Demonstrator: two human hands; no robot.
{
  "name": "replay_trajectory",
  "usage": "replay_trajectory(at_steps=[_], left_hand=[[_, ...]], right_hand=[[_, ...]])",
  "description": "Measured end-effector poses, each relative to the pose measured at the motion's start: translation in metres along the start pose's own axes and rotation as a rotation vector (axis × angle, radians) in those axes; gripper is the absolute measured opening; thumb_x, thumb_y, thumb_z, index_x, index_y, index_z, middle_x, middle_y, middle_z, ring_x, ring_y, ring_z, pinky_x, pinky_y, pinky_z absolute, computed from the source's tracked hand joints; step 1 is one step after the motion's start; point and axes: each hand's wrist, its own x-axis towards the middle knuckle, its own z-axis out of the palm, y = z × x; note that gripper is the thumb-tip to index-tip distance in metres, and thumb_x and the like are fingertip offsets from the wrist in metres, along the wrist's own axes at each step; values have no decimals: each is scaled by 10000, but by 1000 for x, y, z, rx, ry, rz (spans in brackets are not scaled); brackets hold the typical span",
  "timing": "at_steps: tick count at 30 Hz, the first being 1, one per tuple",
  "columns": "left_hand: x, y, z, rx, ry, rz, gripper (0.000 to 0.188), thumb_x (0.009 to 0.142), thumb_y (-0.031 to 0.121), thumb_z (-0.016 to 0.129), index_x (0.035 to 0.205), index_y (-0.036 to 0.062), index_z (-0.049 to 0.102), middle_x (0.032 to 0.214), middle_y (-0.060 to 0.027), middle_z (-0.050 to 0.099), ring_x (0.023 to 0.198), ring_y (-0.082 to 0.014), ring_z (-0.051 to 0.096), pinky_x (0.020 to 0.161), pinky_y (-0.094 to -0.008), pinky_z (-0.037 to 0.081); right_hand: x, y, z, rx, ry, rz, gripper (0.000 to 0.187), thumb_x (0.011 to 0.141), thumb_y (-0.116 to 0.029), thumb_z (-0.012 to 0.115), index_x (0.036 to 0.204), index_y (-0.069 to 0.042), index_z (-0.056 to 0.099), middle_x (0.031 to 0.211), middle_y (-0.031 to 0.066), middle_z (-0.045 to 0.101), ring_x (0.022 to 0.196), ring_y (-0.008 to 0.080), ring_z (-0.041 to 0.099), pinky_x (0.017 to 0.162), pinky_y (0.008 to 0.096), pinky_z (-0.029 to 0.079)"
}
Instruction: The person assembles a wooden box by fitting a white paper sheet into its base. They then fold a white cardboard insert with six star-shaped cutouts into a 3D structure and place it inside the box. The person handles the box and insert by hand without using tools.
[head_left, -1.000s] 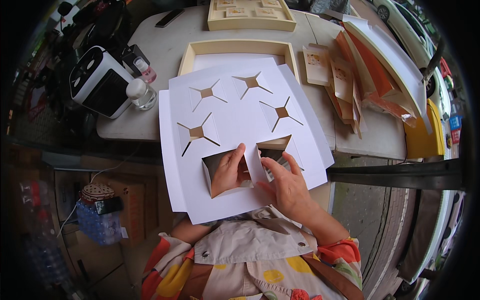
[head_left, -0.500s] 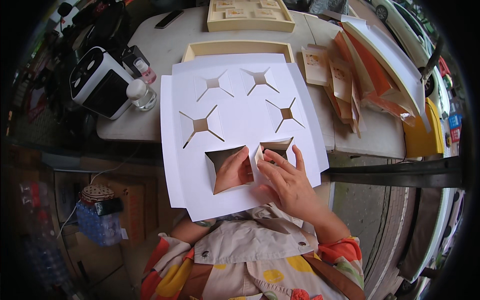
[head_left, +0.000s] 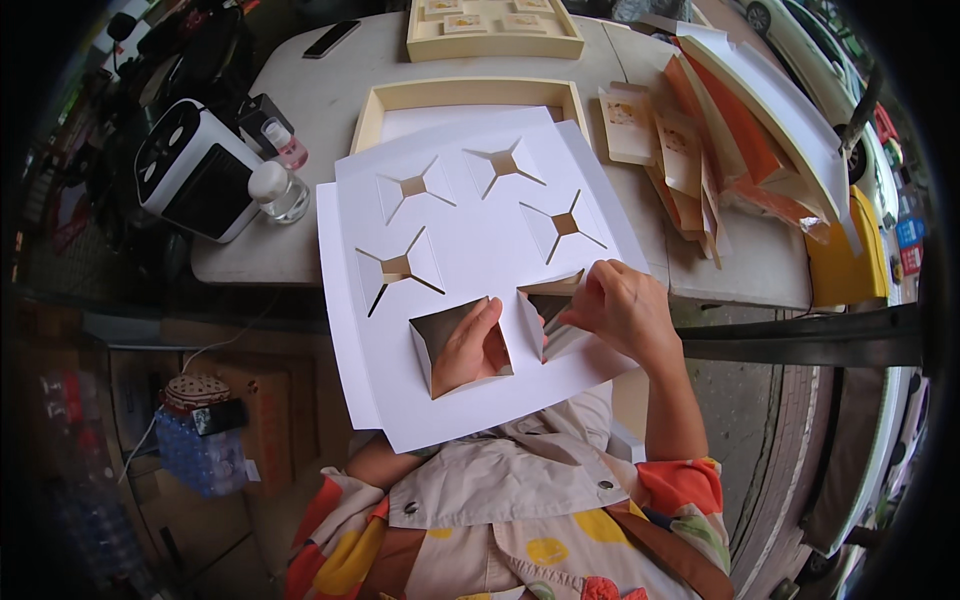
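Card point(head_left: 470, 260), big, white and flat, is held up in front of the person, over the near edge of the counter point(head_left: 300, 255). It has star-shaped cuts in it. Two cuts near the bottom are pushed open into square holes. The left hand point(head_left: 470, 345) is behind the card and shows through the left hole; you cannot tell if its grip is closed, as most of it is hidden. The right hand point(head_left: 625, 310) is on the front of the card, with its fingers pinched shut on a flap at the right hole.

Behind the card, a wooden tray point(head_left: 465, 95) lies on the counter. A second tray point(head_left: 490, 40) sits farther back. Folded cards point(head_left: 690, 160), tan and orange, are piled to the right. A small clear bottle point(head_left: 277, 190) stands to the left, just beside a black and white box point(head_left: 195, 170). A phone point(head_left: 332, 38) lies at the far end.
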Motion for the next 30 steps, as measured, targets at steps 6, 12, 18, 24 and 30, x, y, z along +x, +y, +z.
replay_trajectory(at_steps=[6,12,18,24,30], left_hand=[[3,-3,-9,-66,-6,-27,495,981,416,421,1289,29,440,1099,-174,586,970,-295,605,834,-482,515],[19,-15,-40,-300,-252,-12,651,923,478,460,1397,39,374,1311,-202,507,1159,-344,528,993,-506,419],[36,-40,-18,-179,-126,-181,662,979,485,327,1453,25,282,1485,-149,324,1356,-300,325,1104,-493,290],[30,-33,-13,-227,-188,-151,680,980,485,314,1464,13,248,1497,-151,308,1360,-306,327,1110,-495,283],[37,-28,-12,-177,-177,-130,675,977,470,334,1460,7,247,1491,-168,309,1349,-316,344,1104,-491,299]], right_hand=[[-10,9,-5,382,-4,241,209,772,-78,732,859,-9,555,745,118,660,655,237,654,585,314,506],[-24,15,2,819,61,362,87,872,28,620,923,33,551,755,39,630,697,71,580,642,228,501],[-27,-5,13,620,90,186,104,822,-1,669,916,13,626,837,116,654,728,219,670,639,302,543],[-29,-7,11,79,283,-105,176,721,-25,704,896,-47,693,990,91,611,777,247,611,681,343,507],[-31,-8,7,-10,254,-168,242,728,-57,700,969,-70,684,1049,84,599,902,269,571,767,375,475]])
